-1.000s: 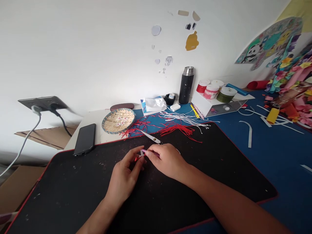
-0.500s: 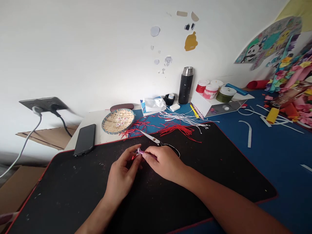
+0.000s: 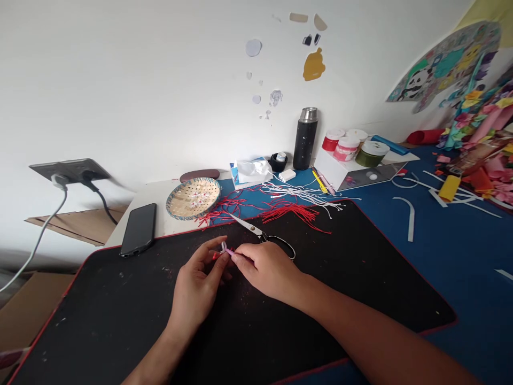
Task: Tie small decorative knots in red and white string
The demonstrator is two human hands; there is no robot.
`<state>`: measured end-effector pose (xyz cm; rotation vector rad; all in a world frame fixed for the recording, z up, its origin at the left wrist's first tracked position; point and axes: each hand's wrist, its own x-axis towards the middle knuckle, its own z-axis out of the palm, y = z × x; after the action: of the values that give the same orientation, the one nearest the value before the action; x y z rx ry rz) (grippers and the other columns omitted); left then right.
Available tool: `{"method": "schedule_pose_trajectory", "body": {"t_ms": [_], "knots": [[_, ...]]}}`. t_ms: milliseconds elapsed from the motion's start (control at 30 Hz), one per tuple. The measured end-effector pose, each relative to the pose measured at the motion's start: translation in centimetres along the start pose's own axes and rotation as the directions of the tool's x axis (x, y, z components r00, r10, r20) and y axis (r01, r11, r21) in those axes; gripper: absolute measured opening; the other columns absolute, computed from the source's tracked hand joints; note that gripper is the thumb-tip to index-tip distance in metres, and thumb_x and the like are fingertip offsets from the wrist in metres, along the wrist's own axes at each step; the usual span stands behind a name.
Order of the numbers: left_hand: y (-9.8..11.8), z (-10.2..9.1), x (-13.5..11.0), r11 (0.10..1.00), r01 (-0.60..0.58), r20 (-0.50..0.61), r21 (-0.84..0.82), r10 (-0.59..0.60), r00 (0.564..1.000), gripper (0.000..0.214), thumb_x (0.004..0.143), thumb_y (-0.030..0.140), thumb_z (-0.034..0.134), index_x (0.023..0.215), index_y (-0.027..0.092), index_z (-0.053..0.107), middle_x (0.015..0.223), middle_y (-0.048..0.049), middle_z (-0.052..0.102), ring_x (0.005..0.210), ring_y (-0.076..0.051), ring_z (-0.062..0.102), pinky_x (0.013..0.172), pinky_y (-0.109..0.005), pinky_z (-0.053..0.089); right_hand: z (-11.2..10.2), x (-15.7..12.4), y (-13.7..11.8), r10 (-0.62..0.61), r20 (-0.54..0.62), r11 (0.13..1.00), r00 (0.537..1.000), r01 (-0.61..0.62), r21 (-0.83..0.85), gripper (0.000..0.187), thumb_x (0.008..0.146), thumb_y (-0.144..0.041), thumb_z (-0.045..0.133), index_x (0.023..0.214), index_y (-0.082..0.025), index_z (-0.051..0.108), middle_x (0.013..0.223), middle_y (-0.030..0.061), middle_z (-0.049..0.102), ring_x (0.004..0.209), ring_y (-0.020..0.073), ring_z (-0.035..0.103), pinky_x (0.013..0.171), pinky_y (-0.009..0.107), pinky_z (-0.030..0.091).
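Note:
My left hand [image 3: 200,278] pinches a small piece of red and white cord [image 3: 223,247] between thumb and fingers. A white loop of it stands up at the fingertips, with a red bit below. My right hand [image 3: 268,267] grips a slim purple pointed tool [image 3: 230,252], whose tip meets the cord; most of it is hidden in the fingers, so its exact kind cannot be made out. Just behind my right hand lies a pair of scissors [image 3: 252,228] with its blades pointing up left. Both hands hover over the black mat [image 3: 120,310].
Bundles of red cords [image 3: 294,213] and white cords [image 3: 304,192] lie behind the scissors. A woven basket [image 3: 180,200] with small pieces and a phone [image 3: 139,230] are on the left. Farther back stand a black flask [image 3: 305,139] and paint jars [image 3: 347,149]. Paper strips [image 3: 411,219] lie right.
The white loop now stands more upright and open at my left fingertips. The purple tool's tip has shifted slightly down to the loop's base. Both hands have moved slightly left.

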<state>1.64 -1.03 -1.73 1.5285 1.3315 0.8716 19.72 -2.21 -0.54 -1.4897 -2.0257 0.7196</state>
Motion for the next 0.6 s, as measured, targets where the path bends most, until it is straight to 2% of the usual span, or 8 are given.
{"method": "schedule_pose_trajectory", "body": {"t_ms": [233,400,600], "knots": [[0.04,-0.14,0.21,1.0,0.005,0.009,0.023,-0.005,1.0,0.047,0.092,0.049,0.066,0.129,0.02,0.066,0.075,-0.001,0.072,0.061,-0.018,0.067,0.056,-0.028,0.054,-0.02,0.05,0.0,0.011,0.02,0.999,1.0,-0.01,-0.052,0.032,0.106,-0.03,0.053,0.083,-0.018,0.073,0.071,0.0029,0.072,0.062,0.0141,0.058,0.058,0.028,0.026],[0.07,-0.32,0.2,1.0,0.002,0.037,0.012,-0.003,0.999,0.046,0.093,0.048,0.065,0.13,0.02,0.065,0.074,0.0002,0.071,0.061,-0.017,0.065,0.056,-0.027,0.053,-0.04,-0.03,-0.14,0.038,0.031,0.998,0.999,-0.036,-0.048,0.025,0.104,-0.029,0.055,0.091,-0.017,0.073,0.072,0.0039,0.072,0.064,0.0155,0.06,0.057,0.028,0.027],[0.15,-0.27,0.03,0.999,0.01,0.054,-0.035,-0.008,0.998,0.047,0.092,0.048,0.067,0.13,0.02,0.064,0.08,-0.0017,0.074,0.061,-0.017,0.066,0.056,-0.028,0.053,-0.62,0.03,-0.23,0.054,-0.021,0.999,0.998,-0.054,-0.001,0.027,0.105,-0.03,0.055,0.087,-0.018,0.072,0.071,0.0026,0.071,0.061,0.0139,0.059,0.057,0.027,0.028]]}}
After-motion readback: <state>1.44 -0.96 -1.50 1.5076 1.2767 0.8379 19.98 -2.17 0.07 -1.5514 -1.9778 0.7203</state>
